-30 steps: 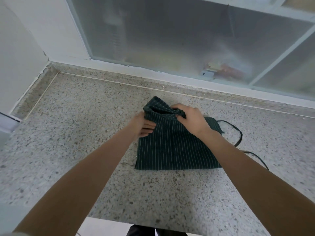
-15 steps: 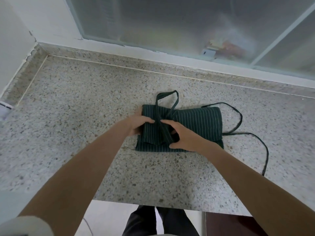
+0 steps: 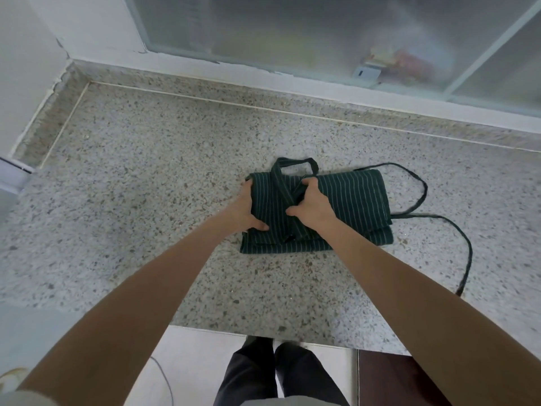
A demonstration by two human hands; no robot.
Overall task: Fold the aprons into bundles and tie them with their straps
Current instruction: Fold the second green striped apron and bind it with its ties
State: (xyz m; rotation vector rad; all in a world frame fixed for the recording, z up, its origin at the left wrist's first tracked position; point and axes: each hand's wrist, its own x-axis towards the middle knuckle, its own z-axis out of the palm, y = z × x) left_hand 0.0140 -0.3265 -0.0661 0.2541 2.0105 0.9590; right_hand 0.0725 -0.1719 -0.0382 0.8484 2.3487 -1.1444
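Hands point(image 3: 314, 205) gripping folded pinstriped apron point(image 3: 354, 197), speckled counter point(image 3: 146, 183)

A speckled grey granite bench point(image 3: 146, 200) fills the middle of the view, with a thin pale seam running along its raised back edge. Behind it a frosted glass window point(image 3: 292, 33) in a pale frame point(image 3: 494, 48) spans the top, blurred colourful shapes point(image 3: 398, 60) showing through it at right. A white wall point(image 3: 26, 68) closes the left side. Below the bench's near edge: white floor tiles point(image 3: 190, 361), a thin cable point(image 3: 164, 376), dark trousers point(image 3: 275, 376) and a dark brown panel point(image 3: 389, 376).
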